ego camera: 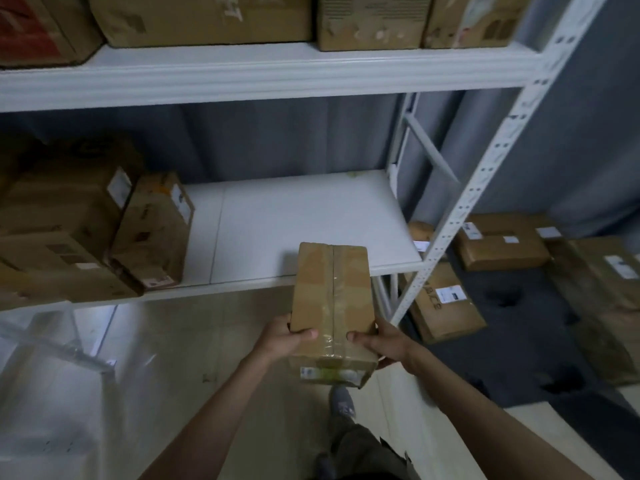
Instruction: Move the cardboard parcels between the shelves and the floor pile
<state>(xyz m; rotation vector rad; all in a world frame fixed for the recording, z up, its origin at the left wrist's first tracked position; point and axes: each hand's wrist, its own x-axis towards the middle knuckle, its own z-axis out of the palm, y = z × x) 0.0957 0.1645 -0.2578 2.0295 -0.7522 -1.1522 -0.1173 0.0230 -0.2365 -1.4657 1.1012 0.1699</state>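
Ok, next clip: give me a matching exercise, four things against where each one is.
Things:
1. taped box
2. tilted box
3. red-printed box
4. box with dark lettering

Places:
A. top shelf, far left
B. floor, right of the shelf post
C. held between both hands
D. middle shelf, leaning on its left neighbour

Pairs: 1-C, 2-D, 3-A, 4-B

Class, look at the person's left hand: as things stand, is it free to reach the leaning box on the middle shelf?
Probably not yet. The left hand and the right hand both grip the taped parcel. The leaning box stands unblocked on the shelf.
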